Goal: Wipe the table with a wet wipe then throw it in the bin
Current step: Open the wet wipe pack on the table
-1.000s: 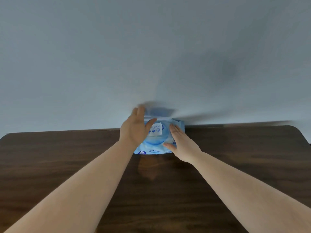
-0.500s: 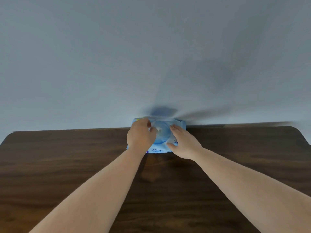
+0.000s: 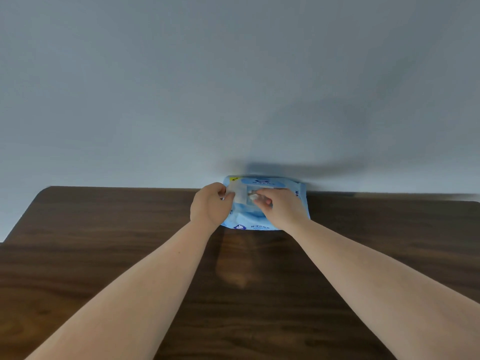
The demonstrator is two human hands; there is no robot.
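Pale blue, the wet wipe pack (image 3: 262,203) lies at the far edge of the dark wood table (image 3: 104,255), against the wall (image 3: 233,87). The left hand (image 3: 210,207) pinches its peeled flap (image 3: 237,194) aside, apparently to keep the opening clear. The right hand (image 3: 281,206) has its fingertips closed narrowly on the white wet wipe (image 3: 252,196) there.

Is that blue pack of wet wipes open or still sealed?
Open. The left hand holds the clear flap peeled back on the wet wipes pack, and the right hand pinches a white wipe at the opening.
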